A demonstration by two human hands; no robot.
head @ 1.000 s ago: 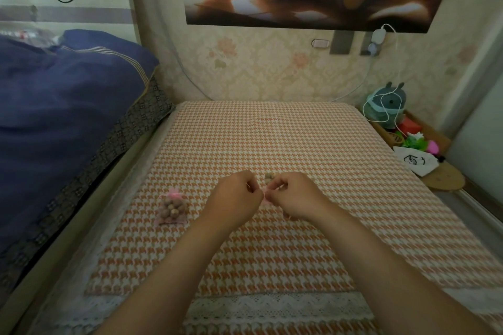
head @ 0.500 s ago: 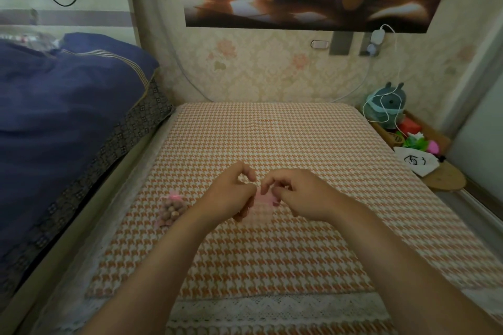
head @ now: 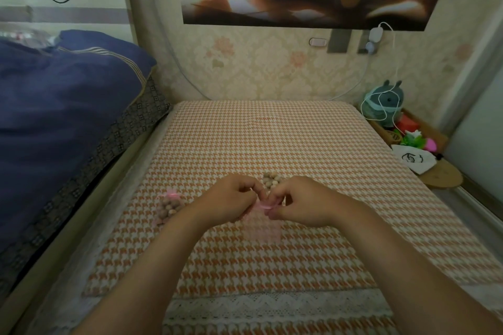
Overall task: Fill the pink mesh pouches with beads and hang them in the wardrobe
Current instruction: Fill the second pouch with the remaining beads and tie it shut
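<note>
Grip: left hand (head: pixel 231 198) and right hand (head: pixel 299 205) pinch pink pouch (head: pixel 265 230) at top, fingers curled.

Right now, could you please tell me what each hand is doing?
Left hand: pinches the pink mesh pouch at its top.
Right hand: pinches the same pouch's top.

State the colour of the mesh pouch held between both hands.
Pale pink; the pouch shows best in the head view.
</note>
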